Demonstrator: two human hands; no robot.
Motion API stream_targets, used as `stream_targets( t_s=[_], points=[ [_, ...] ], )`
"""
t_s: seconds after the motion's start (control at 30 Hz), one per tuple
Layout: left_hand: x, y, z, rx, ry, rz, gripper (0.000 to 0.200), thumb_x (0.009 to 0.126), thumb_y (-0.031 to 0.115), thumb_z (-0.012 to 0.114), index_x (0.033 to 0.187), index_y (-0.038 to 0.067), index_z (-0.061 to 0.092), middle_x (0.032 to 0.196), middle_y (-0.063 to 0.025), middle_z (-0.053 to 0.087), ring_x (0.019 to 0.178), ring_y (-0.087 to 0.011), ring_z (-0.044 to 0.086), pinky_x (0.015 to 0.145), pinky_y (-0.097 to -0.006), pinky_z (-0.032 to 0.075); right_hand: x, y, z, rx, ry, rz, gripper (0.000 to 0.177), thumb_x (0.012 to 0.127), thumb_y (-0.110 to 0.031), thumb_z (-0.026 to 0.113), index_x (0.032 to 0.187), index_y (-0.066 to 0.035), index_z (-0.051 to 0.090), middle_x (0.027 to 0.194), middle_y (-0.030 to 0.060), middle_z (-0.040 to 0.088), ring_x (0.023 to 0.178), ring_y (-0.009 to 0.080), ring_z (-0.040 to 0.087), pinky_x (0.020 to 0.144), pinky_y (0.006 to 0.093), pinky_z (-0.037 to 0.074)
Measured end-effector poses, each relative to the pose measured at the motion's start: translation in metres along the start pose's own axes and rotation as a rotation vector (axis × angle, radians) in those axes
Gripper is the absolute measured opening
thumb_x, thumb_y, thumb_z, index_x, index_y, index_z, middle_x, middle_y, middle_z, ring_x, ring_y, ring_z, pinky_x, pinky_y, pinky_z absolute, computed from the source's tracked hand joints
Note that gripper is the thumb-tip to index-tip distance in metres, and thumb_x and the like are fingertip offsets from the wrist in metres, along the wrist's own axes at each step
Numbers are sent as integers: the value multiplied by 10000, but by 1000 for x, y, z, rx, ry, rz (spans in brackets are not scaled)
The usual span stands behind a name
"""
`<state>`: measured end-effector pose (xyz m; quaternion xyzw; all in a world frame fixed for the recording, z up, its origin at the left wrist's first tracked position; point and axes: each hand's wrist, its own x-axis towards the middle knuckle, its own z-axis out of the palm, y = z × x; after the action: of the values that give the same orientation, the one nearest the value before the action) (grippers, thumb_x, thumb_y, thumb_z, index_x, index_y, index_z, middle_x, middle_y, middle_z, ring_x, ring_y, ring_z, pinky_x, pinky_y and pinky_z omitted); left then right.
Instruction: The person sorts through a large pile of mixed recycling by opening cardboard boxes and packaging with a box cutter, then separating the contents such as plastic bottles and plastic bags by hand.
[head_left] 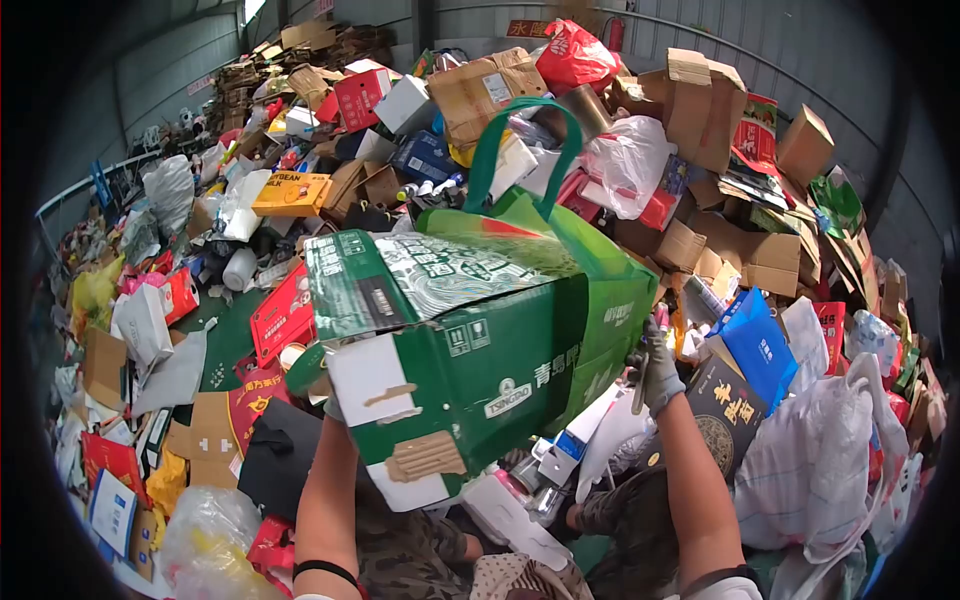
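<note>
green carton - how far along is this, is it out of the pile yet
Done: the green beer carton is up off the cardboard heap, its far end in a green tote bag. In hand: the left hand props the torn near end, and the gloved right hand grips the far side. Left: the cardboard heap behind, with plastic bags, lies mixed.

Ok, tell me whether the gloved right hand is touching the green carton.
Touching. The head view shows the gloved right hand pressed on the right end of the green carton, fingers against its edge, with no gap visible.
</note>
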<state>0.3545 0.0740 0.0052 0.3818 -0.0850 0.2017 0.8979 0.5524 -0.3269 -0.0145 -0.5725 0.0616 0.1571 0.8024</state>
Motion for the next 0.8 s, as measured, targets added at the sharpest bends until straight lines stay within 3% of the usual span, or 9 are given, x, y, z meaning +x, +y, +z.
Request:
stream_targets(
  t_s=[0.1, 0.13, 0.3, 0.37, 0.43, 0.57, 0.6, 0.7, 0.8],
  points=[
    [-42, 11, -2, -42, 45, 28, 314, 898, 237, 546, 1135, 32, 563, 1063, -84, 620, 931, -200, 614, 817, -346, 517, -12, 13, -5, 133, -336, 158, 406, 777, -594, 602, 823, -195, 547, 559, -74, 445, 454, 47, 441, 383, 191, 319],
    [-51, 14, -3, -47, 59, 36, 316, 898, 241, 544, 1135, 34, 563, 1065, -85, 619, 934, -203, 613, 817, -350, 518, -19, 18, -6, -39, -396, 195, 412, 775, -597, 604, 783, -193, 526, 549, -70, 436, 430, 48, 422, 373, 196, 295],
    [-85, 22, -14, -51, 137, 78, 324, 897, 261, 537, 1133, 40, 562, 1075, -93, 614, 950, -216, 609, 820, -371, 522, -47, 21, 18, -187, -181, -58, 203, 804, -289, 692, 852, -107, 618, 588, -40, 545, 389, 71, 405, 360, 211, 276],
    [-101, 24, -24, -55, 174, 94, 328, 897, 269, 534, 1132, 42, 561, 1079, -96, 612, 956, -222, 607, 821, -379, 523, -23, 34, -2, -87, -22, -139, 228, 802, -258, 688, 915, -71, 622, 693, 8, 601, 503, 102, 511, 433, 236, 383],
    [-126, 26, -33, -60, 209, 113, 331, 896, 277, 531, 1131, 44, 561, 1083, -99, 610, 963, -227, 605, 822, -388, 525, -3, 44, -26, -52, 189, -254, 364, 766, -301, 713, 1018, -56, 619, 938, 72, 642, 749, 163, 611, 618, 290, 491],
    [-148, 49, -55, -62, 244, 190, 339, 896, 292, 525, 1129, 49, 560, 1091, -106, 606, 976, -238, 601, 824, -404, 528, 33, 45, -98, -60, 683, -186, 436, 798, -378, 644, 1087, -56, 595, 1018, 107, 623, 785, 216, 590, 707, 379, 487],
    [-146, 56, -59, -64, 243, 208, 341, 895, 296, 524, 1129, 50, 559, 1093, -107, 605, 979, -241, 601, 824, -408, 528, 21, 29, -104, 92, 807, -35, 447, 798, -347, 652, 1098, -24, 576, 991, 110, 624, 747, 228, 593, 650, 387, 486],
    [-128, 73, -71, -102, 215, 245, 347, 895, 308, 519, 1127, 54, 558, 1099, -112, 602, 989, -249, 598, 825, -421, 531, 8, 21, -145, 498, 668, -1, 431, 815, -365, 635, 1046, -6, 574, 877, 105, 618, 641, 240, 587, 533, 406, 484],
    [-115, 67, -67, -187, 157, 137, 353, 894, 320, 515, 1126, 57, 558, 1105, -117, 599, 998, -257, 595, 827, -433, 533, 14, 21, -114, 356, 754, -61, 392, 824, -394, 623, 976, -35, 589, 794, 79, 601, 587, 209, 566, 500, 352, 473]
  ],
)
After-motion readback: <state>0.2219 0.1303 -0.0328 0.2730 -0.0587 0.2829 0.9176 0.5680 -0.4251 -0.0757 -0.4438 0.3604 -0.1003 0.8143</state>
